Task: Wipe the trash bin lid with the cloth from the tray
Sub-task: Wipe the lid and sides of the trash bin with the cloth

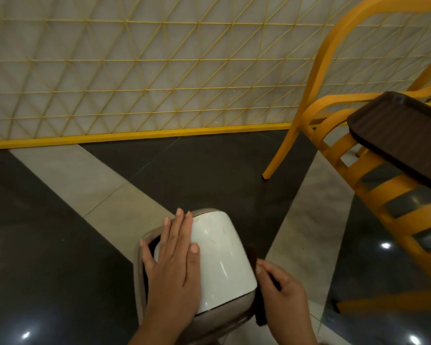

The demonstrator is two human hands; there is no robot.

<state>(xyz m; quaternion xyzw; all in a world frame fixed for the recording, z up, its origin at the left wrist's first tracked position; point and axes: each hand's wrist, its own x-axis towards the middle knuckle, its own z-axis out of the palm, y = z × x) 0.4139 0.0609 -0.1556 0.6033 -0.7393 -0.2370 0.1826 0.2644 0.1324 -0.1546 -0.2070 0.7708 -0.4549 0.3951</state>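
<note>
The trash bin stands on the floor at the bottom centre, with a glossy white swing lid point(222, 257) in a beige rim point(141, 277). My left hand point(172, 265) lies flat on the lid's left side, fingers spread and pointing away from me. At the lid's right edge my right hand point(281, 297) grips a dark brown cloth point(260, 310), which hangs down beside the bin. Faint yellowish streaks mark the lid's upper part. A dark brown tray point(393, 128) rests on the yellow chair at the right; its visible part holds nothing.
A yellow slatted chair point(393, 192) stands close to the bin on the right, one leg point(279, 155) reaching the floor. A yellow wire lattice fence point(135, 78) runs across the back. The floor point(60, 245) is glossy dark and light tile.
</note>
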